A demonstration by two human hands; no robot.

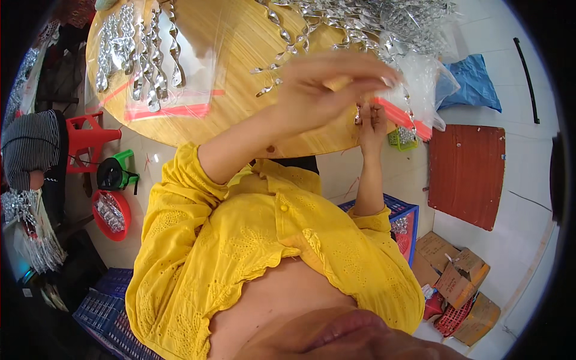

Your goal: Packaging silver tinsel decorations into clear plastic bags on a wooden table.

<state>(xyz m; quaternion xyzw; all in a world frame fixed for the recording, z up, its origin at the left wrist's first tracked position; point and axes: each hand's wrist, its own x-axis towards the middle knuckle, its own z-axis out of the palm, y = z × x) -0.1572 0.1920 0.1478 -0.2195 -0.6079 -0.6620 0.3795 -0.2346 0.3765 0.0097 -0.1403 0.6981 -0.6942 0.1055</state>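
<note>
My left hand (333,90) reaches across the table to the right, blurred by motion. Its thumb and fingertips come together beside a shiny twisted silver strip (409,108); whatever is between them is too smeared to name. Below it, at the table's right edge, my right hand (373,123) has its fingers bent round a small piece of twisted silver strip (358,114). Pink-edged clear plastic bags (399,115) lie right beside that hand. A heap of twisted silver strips (384,24) covers the table's far right, some spread toward the middle.
Clear bags holding twisted silver strips (155,66) lie at the left of the round wooden table (237,72). A blue plastic bag (474,84) and a brown board (467,174) are on the right. Another person (33,144), a red stool (87,141) and a red basin (112,216) are at left.
</note>
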